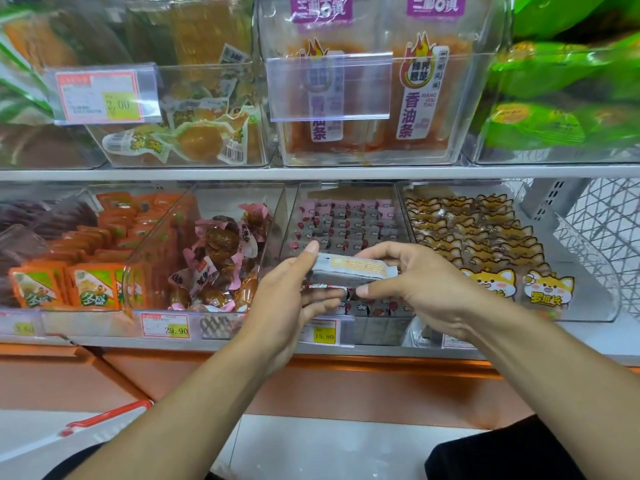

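Together, left hand and right hand around snack packets

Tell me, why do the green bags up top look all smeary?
Head view: the green bags sit at the wide lens's edge, so they smear and stretch; the shelf rail bows slightly; white glare hazes the clear bin; the packet between the left hand and right hand looks sharpest.

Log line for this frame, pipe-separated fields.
left hand: grips row of packets, left end | right hand: grips right end | row of packets: held over front of clear bin
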A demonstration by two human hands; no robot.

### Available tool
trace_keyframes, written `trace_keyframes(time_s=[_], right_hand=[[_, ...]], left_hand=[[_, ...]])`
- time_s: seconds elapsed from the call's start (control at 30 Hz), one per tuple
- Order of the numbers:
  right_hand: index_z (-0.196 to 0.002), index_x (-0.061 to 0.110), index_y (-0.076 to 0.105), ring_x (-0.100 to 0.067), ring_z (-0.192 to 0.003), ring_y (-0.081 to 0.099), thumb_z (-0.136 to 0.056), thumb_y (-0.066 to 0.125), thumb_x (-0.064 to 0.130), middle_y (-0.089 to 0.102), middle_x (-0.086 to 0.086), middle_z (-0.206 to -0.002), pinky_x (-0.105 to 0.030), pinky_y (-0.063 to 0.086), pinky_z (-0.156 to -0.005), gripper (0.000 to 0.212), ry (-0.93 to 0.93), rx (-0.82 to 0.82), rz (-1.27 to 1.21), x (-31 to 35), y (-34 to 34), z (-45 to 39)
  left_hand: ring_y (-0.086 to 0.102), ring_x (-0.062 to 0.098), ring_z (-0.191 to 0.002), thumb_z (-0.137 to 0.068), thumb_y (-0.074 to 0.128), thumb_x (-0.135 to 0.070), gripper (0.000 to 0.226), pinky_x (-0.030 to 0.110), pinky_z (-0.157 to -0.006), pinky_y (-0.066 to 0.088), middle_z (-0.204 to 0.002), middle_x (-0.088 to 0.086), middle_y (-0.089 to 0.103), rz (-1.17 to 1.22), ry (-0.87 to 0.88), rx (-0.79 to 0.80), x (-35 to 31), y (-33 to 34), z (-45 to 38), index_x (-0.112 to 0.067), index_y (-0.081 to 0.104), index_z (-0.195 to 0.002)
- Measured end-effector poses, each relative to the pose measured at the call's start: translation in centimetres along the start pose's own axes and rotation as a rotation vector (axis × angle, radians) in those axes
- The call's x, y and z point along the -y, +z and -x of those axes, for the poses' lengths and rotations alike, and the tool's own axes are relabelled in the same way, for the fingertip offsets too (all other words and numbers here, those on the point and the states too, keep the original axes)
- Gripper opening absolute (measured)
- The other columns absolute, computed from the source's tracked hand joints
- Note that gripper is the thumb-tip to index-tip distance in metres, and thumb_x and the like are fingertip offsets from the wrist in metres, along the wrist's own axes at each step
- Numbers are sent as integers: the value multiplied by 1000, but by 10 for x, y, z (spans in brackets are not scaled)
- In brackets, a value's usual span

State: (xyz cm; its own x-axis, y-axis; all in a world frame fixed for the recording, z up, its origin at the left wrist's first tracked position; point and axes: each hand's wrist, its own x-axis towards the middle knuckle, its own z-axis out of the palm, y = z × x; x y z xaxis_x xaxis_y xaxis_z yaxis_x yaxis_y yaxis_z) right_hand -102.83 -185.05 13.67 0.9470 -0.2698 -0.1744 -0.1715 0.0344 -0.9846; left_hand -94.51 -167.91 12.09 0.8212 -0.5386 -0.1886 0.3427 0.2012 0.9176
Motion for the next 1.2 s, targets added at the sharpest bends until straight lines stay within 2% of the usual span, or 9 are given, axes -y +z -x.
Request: trace_keyframes(time_s=[0.2,0.33,0.43,0.6,0.8,0.9,1.03,1.13,1.2], right_hand=[[-126,17,59,-27,-100,75,-58,92,19,75,-12,-111,-29,61,-80,76,50,5,-207,2,-2,-1],[-118,5,69,-20,-78,72,-86,73,37,76,-11,-96,-32,62,-79,46,143,49,-229,3,-3,0],[-116,7,70,-20,-75,69,-93,67,30,75,-12,-99,-29,61,-76,33,133,48,-224,3,-2,0],[-119,10,64,-24,-84,71,-82,72,20,74,-14,-102,-29,62,-78,39,46,108,-277,3,-4,0],[-120,10,66,-31,-98,73,-76,79,7,74,-18,-112,-32,61,-82,46,17,69,-312,2,-4,0],[-121,4,60,-30,-96,75,-76,79,8,77,-17,-104,-31,63,-78,49,32,-13,-366,3,-4,-1],[-112,6,61,-21,-95,76,-83,76,7,78,-9,-102,-33,61,-86,32,-82,-294,-276,7,-10,-4],[-105,18,66,-11,-91,73,-83,82,17,77,2,-98,-27,57,-84,27,-301,-593,135,12,-28,-9],[-101,27,65,-1,-85,71,-80,85,22,75,11,-95,-19,54,-77,30,-413,-693,318,15,-40,-12]], left_hand=[[75,22,-88,-94,67,-16,9,26,-69,60,-96,12,76,31,49,-61,1,-1,-1,-8,71,-91],[72,25,-89,-89,63,5,17,30,-71,61,-105,19,74,-6,92,-28,-1,-2,-1,-11,69,-92],[73,23,-94,-85,64,9,21,30,-79,62,-106,16,75,33,113,-10,-2,0,0,-7,67,-98],[75,24,-89,-86,73,-25,27,30,-72,61,-98,11,77,115,-19,-20,-1,-2,-3,-5,69,-105],[73,13,-70,-91,69,-18,15,22,-66,58,-84,7,77,69,-23,-55,3,-3,-6,-6,69,-99],[75,15,-79,-87,73,-15,21,20,-65,58,-94,11,78,44,22,-45,3,-1,-6,-5,67,-105],[74,20,-83,-88,74,-8,23,26,-71,62,-91,8,78,-83,125,-98,6,0,-4,-7,66,-109],[73,20,-86,-88,76,-16,16,32,-77,63,-90,-1,76,-381,259,-158,10,-2,-6,-18,69,-103],[70,9,-89,-88,76,-19,15,21,-79,58,-92,-9,74,-597,373,-126,15,0,-7,-25,69,-100]])
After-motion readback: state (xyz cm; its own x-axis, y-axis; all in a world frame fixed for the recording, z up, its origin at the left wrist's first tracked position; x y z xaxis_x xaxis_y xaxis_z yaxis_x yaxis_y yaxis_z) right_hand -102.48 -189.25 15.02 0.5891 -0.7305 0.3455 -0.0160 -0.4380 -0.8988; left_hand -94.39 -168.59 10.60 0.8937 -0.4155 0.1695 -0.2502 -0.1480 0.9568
